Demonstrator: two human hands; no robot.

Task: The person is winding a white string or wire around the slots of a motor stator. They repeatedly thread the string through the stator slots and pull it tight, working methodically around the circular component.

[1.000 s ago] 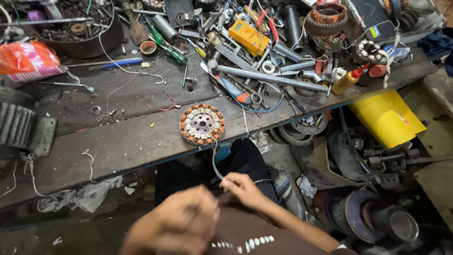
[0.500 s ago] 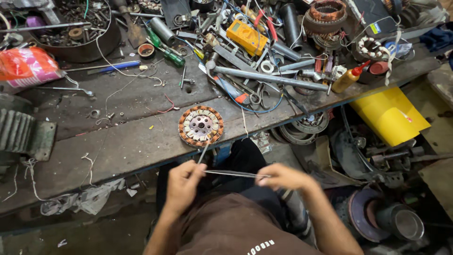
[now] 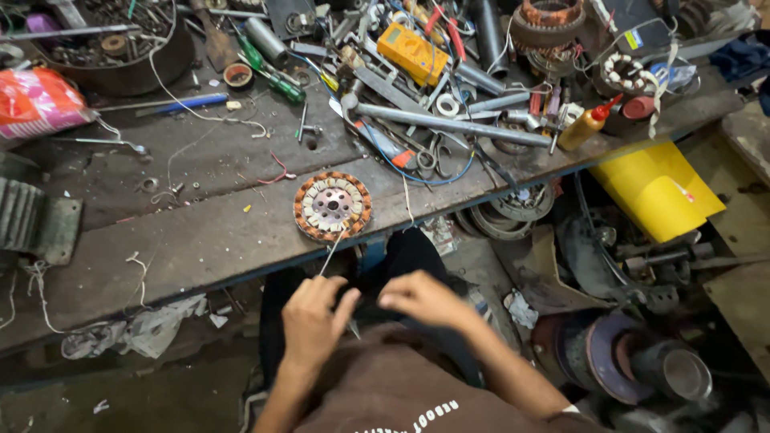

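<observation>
Head view: left hand (image 3: 314,319) pinches a thin wire (image 3: 333,252) running toward one o'clock to the wound stator (image 3: 332,206), lying flat at the workbench (image 3: 200,248) edge. Right hand (image 3: 423,298), fingers curled, grip unclear. Keeping the wire taut and unkinked seems wise.

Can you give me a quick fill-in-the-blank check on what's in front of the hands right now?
1. The round wound stator lies near the ____ edge of the workbench.
2. A thin wire runs from the stator down to the ____ hand.
3. The right hand is ____ the bench edge, over the lap.
4. The multimeter is ____.

Missing words: front; left; below; yellow
</observation>
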